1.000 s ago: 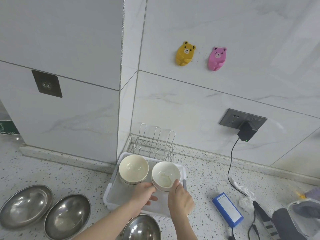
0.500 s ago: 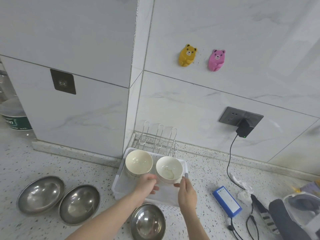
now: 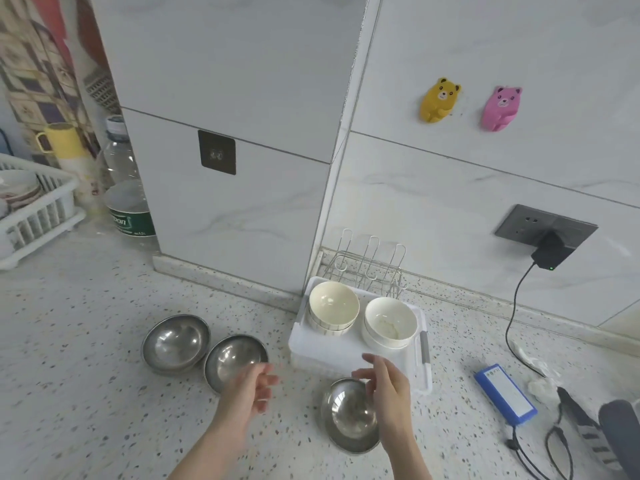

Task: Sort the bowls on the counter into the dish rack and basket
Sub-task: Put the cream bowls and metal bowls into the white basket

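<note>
Both hands float over the speckled table [image 3: 86, 341] and hold nothing. The left hand [image 3: 247, 393] reaches in from 6 o'clock, fingers loosely bent, just above a steel bowl [image 3: 232, 358]. Another steel bowl [image 3: 175, 342] touches that one at its 9 o'clock side. The right hand [image 3: 388, 386] has relaxed fingers pointing toward 10 o'clock, over a third steel bowl [image 3: 348, 419]. At 12 o'clock from the hands sits the white dish rack [image 3: 332, 355]. Inside it stand a stack of cream bowls [image 3: 333, 308] and a white bowl [image 3: 390, 322], side by side. A white basket [image 3: 38, 216] sits far off at 9 o'clock.
</note>
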A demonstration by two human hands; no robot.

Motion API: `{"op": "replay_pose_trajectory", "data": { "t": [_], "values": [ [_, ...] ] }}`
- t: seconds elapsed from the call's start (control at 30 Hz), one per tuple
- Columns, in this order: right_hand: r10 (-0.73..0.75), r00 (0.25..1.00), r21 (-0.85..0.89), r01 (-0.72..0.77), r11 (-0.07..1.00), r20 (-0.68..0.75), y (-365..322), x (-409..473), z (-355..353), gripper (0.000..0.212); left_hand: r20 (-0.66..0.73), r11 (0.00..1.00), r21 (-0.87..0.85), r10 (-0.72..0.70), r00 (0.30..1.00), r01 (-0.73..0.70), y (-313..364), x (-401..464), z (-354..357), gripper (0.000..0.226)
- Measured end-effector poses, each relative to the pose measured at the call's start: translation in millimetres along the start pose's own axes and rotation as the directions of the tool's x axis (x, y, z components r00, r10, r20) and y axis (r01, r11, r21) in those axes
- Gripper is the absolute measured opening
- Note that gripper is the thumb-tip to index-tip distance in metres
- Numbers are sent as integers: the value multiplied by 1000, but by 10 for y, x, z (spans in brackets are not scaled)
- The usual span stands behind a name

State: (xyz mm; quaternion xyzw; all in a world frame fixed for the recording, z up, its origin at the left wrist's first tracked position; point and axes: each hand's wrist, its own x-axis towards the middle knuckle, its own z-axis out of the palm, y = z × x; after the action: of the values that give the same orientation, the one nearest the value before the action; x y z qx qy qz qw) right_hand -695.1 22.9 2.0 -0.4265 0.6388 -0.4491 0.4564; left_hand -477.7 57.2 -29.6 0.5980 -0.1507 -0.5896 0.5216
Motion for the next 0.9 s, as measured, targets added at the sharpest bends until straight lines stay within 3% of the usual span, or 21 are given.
{"op": "replay_pose_trajectory", "data": {
  "t": [0.17, 0.37, 0.53, 0.67, 0.77, 0.9],
  "values": [
    [117, 976, -82, -103, 991, 182, 112, -285, 547, 24, -154, 999, -3, -52, 987, 52, 56, 80, -612, 24],
    [301, 923, -248, -242, 938, 240, 181, -566, 1103, 19, -176, 966, 175, -159, 971, 190, 204, 260, -1294, 41],
    [425, 889, -279, -370, 886, 172, 153, -724, 1518, 40, -169, 934, 234, -234, 957, 269, 313, 394, -1666, 40],
    [472, 875, -271, -430, 861, 113, 152, -768, 1793, 56, -200, 932, 276, -182, 963, 233, 426, 505, -1817, 30],
    [479, 875, -255, -449, 856, 68, 161, -799, 1918, 56, -181, 944, 268, -145, 973, 191, 497, 567, -1850, 21],
    [473, 881, -173, -462, 870, 25, 176, -841, 2027, 40, -118, 941, 293, -139, 983, 169, 560, 624, -1858, 17]
  ]
}}
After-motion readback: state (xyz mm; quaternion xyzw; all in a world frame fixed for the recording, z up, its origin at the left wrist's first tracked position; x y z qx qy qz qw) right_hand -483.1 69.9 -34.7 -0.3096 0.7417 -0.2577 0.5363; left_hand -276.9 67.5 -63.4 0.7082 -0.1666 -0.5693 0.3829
